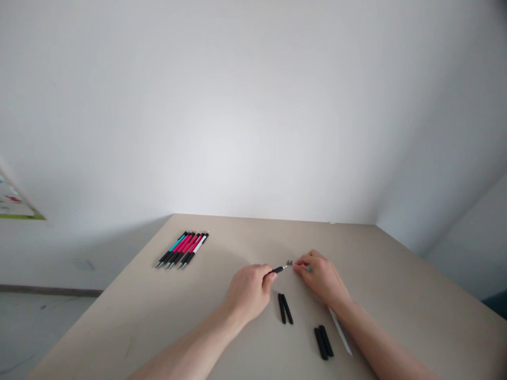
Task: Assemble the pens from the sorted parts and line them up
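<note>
My left hand (251,287) is closed around a slim black pen barrel (278,269), its thin light-coloured end pointing right. Just past that end lie small dark metal pieces (289,263), too small to name for certain. My right hand (320,277) rests low over the table to the right of them, thumb and fingers drawn together. Whatever it pinches is hidden. Under its palm a bit of something bluish shows. Two thin black tubes (285,309) lie below and between the hands. Thin whitish refills (341,335) stick out from beneath my right forearm.
Two thicker black grips (324,342) lie side by side near the front. A row of several pens (182,250), with turquoise, pink and white barrels, sits at the table's left. The beige table (237,232) meets a white wall (245,132) at the back.
</note>
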The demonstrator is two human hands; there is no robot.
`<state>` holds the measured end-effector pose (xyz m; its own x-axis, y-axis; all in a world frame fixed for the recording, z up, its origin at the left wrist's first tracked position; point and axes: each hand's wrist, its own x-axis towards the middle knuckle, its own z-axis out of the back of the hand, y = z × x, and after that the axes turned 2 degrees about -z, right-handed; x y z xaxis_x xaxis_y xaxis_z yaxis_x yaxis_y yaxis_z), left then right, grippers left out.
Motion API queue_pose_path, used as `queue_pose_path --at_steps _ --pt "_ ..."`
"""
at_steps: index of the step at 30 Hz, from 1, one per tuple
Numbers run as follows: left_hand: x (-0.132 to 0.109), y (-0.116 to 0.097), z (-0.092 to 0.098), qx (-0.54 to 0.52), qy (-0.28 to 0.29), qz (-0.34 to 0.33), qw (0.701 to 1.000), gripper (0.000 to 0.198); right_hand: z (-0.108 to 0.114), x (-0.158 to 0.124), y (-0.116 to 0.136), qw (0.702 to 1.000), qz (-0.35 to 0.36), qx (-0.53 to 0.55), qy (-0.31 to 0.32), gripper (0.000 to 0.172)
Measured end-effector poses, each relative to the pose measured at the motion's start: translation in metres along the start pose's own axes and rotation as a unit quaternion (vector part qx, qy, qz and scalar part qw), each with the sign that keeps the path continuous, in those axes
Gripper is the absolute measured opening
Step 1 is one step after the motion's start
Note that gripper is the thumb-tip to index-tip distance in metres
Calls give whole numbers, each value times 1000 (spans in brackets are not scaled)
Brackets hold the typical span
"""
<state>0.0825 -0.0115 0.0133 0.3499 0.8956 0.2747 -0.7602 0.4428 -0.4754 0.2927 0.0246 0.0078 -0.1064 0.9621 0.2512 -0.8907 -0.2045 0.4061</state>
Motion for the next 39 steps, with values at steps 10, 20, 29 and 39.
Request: queue_pose_path --at_steps 10,20,29,39 --pt "0 -1 1 1 4 2 1000 25 9 -9 15 978 73 194 -26 25" --pt "0 0 1 5 5 -35 999 28 7 -10 20 959 135 247 40 22" --pt "-2 0 1 16 8 -45 999 26 9 -13 18 973 173 139 57 16" --pt "-2 -1 1 7 13 -57 998 27 10 -15 15 968 213 119 58 11"
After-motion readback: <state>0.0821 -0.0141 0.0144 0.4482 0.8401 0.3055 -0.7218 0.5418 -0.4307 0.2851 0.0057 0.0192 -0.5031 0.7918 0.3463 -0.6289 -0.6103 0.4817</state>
